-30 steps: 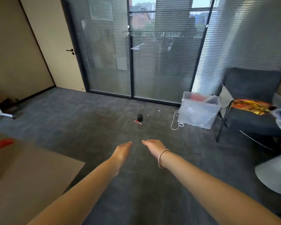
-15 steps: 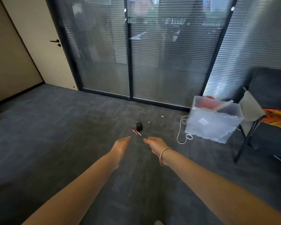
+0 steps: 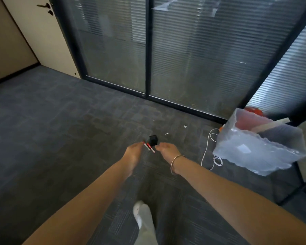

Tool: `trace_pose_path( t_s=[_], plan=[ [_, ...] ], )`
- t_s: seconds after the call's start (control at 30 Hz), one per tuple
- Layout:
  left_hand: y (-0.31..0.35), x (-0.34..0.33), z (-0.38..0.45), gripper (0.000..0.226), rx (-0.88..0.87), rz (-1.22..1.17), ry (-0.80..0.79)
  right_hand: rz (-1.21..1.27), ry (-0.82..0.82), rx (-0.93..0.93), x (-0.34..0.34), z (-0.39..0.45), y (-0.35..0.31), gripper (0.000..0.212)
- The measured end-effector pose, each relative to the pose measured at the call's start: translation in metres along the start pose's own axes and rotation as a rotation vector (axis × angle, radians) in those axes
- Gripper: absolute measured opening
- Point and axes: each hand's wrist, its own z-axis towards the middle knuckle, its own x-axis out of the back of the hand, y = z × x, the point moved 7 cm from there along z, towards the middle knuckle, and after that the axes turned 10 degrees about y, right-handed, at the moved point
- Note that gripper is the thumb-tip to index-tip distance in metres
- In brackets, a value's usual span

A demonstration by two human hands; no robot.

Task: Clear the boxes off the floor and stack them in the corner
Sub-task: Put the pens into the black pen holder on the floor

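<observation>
Black box (image 3: 153, 140) beside red pens (image 3: 149, 147) on carpet (image 3: 60, 138), between relaxed, empty left hand (image 3: 133, 152) and right hand (image 3: 167, 150).

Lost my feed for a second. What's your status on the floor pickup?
Both hands out, left hand and right hand empty. Small black box on carpet between them, not yet touched. Two red-and-white sticks beside it.

Small black box (image 3: 153, 139), red-and-white pens (image 3: 149, 147), dark grey carpet (image 3: 60, 138) — faint tile pattern, white cable (image 3: 208, 149)
</observation>
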Motion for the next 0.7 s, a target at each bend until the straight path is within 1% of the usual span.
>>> trace_pose_path(
  t_s=[0.07,0.1,0.17,0.2,0.27,0.33,0.43,0.5,0.57,0.63,0.7],
  plan=[
    [0.020,-0.012,0.051,0.037,0.026,0.018,0.010,-0.020,0.015,-0.019,-0.004,0.056,-0.015,0.033],
    [0.031,-0.017,0.079,0.034,0.040,0.022,0.011,-0.010,0.018,-0.041,-0.006,0.084,-0.022,0.036],
    [0.052,-0.029,0.137,0.024,0.062,0.043,0.000,0.020,0.013,-0.073,-0.012,0.143,-0.033,0.029],
    [0.056,-0.031,0.150,0.022,0.066,0.062,-0.003,0.049,0.005,-0.094,-0.013,0.154,-0.034,0.025],
    [0.066,-0.047,0.214,0.025,0.075,0.093,0.004,0.094,0.020,-0.120,-0.022,0.221,-0.037,0.021],
    [0.065,-0.059,0.258,0.026,0.108,0.104,-0.012,0.135,0.033,-0.154,-0.032,0.269,-0.033,0.014],
    [0.060,-0.086,0.336,0.022,0.135,0.146,0.005,0.181,0.025,-0.226,-0.058,0.358,-0.015,0.032],
    [0.060,-0.101,0.379,0.018,0.123,0.168,0.011,0.164,-0.025,-0.246,-0.076,0.404,-0.006,0.044],
    [0.058,-0.122,0.428,0.025,0.101,0.191,0.009,0.150,-0.072,-0.239,-0.095,0.457,0.006,0.046],
    [0.051,-0.143,0.480,0.038,0.098,0.187,0.043,0.143,-0.088,-0.215,-0.112,0.516,0.022,0.039],
    [0.042,-0.159,0.521,0.044,0.095,0.175,0.066,0.114,-0.089,-0.173,-0.122,0.562,0.035,0.037]
  ],
)
